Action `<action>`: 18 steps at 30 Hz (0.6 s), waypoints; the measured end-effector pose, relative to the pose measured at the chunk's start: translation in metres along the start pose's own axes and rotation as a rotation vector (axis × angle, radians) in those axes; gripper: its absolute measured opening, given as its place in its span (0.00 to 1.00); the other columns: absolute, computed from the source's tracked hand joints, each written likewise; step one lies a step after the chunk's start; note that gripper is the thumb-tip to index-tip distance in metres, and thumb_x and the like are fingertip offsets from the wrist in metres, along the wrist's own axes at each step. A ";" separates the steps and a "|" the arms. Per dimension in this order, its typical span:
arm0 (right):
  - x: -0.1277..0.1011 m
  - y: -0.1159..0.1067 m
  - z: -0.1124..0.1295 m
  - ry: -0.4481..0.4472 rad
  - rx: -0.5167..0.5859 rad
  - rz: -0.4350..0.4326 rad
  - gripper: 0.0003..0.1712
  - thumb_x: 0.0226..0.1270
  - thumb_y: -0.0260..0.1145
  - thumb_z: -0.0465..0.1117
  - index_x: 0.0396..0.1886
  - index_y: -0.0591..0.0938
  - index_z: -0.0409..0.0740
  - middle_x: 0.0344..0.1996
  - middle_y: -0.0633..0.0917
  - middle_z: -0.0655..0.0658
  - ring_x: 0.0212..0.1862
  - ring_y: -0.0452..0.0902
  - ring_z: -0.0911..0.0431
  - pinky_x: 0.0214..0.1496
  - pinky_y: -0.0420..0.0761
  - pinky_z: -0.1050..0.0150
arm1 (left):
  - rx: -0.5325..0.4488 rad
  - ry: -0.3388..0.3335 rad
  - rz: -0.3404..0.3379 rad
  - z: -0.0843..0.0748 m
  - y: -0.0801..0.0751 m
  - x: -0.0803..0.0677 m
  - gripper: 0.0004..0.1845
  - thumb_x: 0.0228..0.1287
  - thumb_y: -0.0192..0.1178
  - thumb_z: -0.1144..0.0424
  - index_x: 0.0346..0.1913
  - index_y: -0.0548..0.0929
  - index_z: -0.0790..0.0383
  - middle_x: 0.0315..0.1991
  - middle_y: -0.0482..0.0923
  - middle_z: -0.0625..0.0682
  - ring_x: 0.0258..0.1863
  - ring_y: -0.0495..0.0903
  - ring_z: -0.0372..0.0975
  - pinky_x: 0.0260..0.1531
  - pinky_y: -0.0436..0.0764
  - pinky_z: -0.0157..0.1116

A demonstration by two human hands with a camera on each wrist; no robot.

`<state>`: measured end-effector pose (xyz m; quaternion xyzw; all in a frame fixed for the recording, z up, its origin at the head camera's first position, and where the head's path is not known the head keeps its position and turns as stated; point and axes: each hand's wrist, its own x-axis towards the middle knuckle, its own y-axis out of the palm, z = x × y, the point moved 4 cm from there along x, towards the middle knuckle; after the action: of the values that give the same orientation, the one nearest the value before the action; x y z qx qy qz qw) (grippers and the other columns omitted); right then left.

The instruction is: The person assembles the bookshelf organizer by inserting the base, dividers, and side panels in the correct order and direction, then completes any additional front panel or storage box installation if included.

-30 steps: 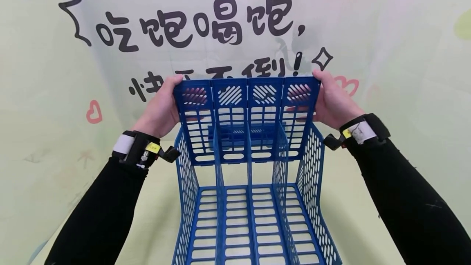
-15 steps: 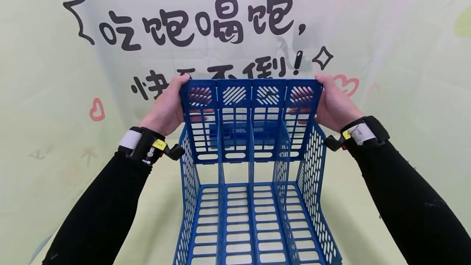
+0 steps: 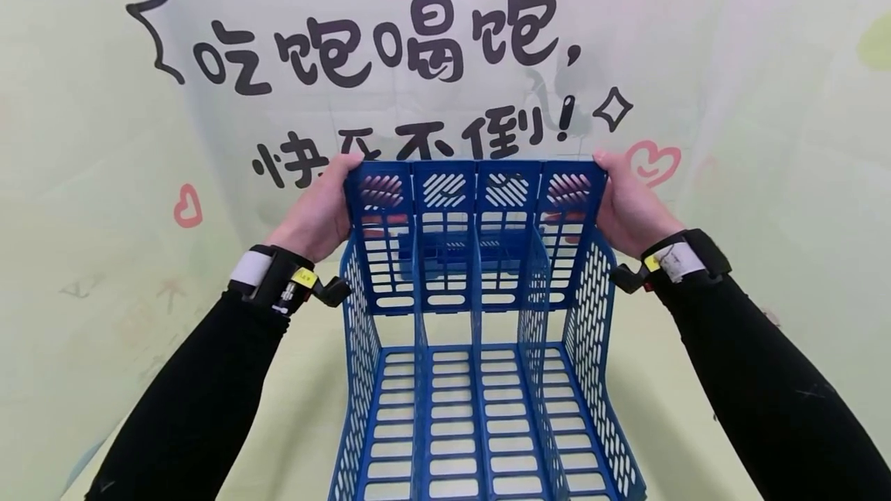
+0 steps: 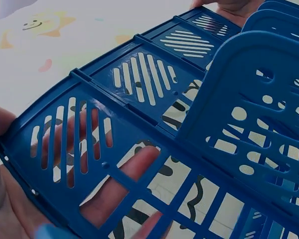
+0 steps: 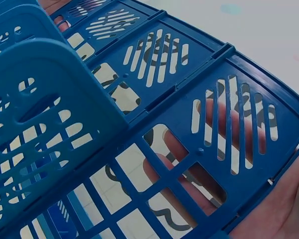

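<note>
A blue plastic file rack (image 3: pixel 592 315) stands upright in the head view, with upright dividers forming several slots over a slatted base. At its far end is a perforated back panel (image 3: pixel 445 167), whose lower edge sits above the base with a gap below. My left hand (image 3: pixel 316 215) grips the panel's upper left corner, thumb at the edge and fingers spread behind. My right hand (image 3: pixel 632 211) holds the upper right corner the same way. In both wrist views the fingers show through the panel's slots, and a rounded divider (image 4: pixel 224 84) meets the panel's front.
Another blue plastic piece (image 4: pixel 250 226) lies behind the panel, partly visible through its openings. Beneath the rack is a pale yellowish surface (image 3: pixel 306 408). A light wall sheet (image 3: pixel 766 99) with black lettering and pink hearts hangs behind.
The panel's top edge has come down slightly, and both hands have lowered with it. The head view has shifted a little. Both hands keep their grip on the corners.
</note>
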<state>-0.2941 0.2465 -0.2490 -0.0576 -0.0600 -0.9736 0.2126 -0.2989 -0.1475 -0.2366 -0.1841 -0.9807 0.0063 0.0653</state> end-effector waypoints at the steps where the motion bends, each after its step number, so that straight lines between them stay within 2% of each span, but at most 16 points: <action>1: 0.000 0.001 0.001 0.000 0.002 -0.001 0.31 0.88 0.45 0.70 0.61 0.81 0.53 0.53 0.92 0.51 0.55 0.89 0.53 0.62 0.85 0.52 | 0.004 -0.019 0.001 -0.001 -0.001 -0.001 0.32 0.88 0.37 0.34 0.61 0.80 0.57 0.52 0.92 0.50 0.49 0.93 0.43 0.52 0.89 0.43; 6: 0.000 0.000 -0.004 -0.018 -0.024 0.009 0.31 0.89 0.45 0.69 0.59 0.80 0.52 0.54 0.90 0.52 0.59 0.84 0.55 0.66 0.81 0.56 | 0.054 -0.068 0.006 0.007 -0.003 -0.004 0.34 0.86 0.38 0.31 0.64 0.79 0.56 0.55 0.93 0.50 0.53 0.93 0.45 0.55 0.89 0.44; 8: 0.000 0.000 -0.005 0.013 -0.031 0.011 0.32 0.88 0.44 0.70 0.59 0.79 0.52 0.54 0.90 0.52 0.60 0.84 0.54 0.66 0.82 0.55 | 0.079 -0.067 0.004 0.009 -0.003 -0.004 0.36 0.86 0.37 0.29 0.66 0.79 0.55 0.56 0.93 0.50 0.55 0.93 0.46 0.58 0.87 0.46; 12: -0.005 -0.005 -0.013 0.108 -0.045 -0.046 0.35 0.85 0.44 0.74 0.58 0.78 0.51 0.51 0.92 0.51 0.57 0.86 0.52 0.60 0.87 0.54 | 0.068 -0.096 0.001 0.014 0.002 -0.001 0.36 0.85 0.38 0.28 0.66 0.80 0.54 0.56 0.93 0.50 0.56 0.92 0.47 0.64 0.83 0.48; 14: -0.008 -0.009 -0.019 0.161 -0.080 -0.076 0.40 0.82 0.42 0.78 0.62 0.77 0.51 0.51 0.93 0.51 0.55 0.88 0.52 0.58 0.89 0.53 | 0.049 -0.117 0.013 0.017 0.004 0.000 0.36 0.85 0.38 0.29 0.66 0.80 0.54 0.57 0.93 0.51 0.58 0.92 0.49 0.68 0.80 0.49; 18: -0.010 -0.013 -0.029 0.197 -0.135 -0.095 0.48 0.78 0.42 0.83 0.67 0.77 0.49 0.51 0.94 0.51 0.54 0.90 0.52 0.58 0.90 0.50 | 0.045 -0.138 0.051 0.023 0.004 -0.003 0.36 0.86 0.37 0.30 0.68 0.82 0.53 0.61 0.91 0.53 0.62 0.90 0.52 0.75 0.73 0.54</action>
<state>-0.2929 0.2578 -0.2800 0.0273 0.0242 -0.9853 0.1668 -0.2979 -0.1440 -0.2603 -0.2066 -0.9775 0.0424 0.0016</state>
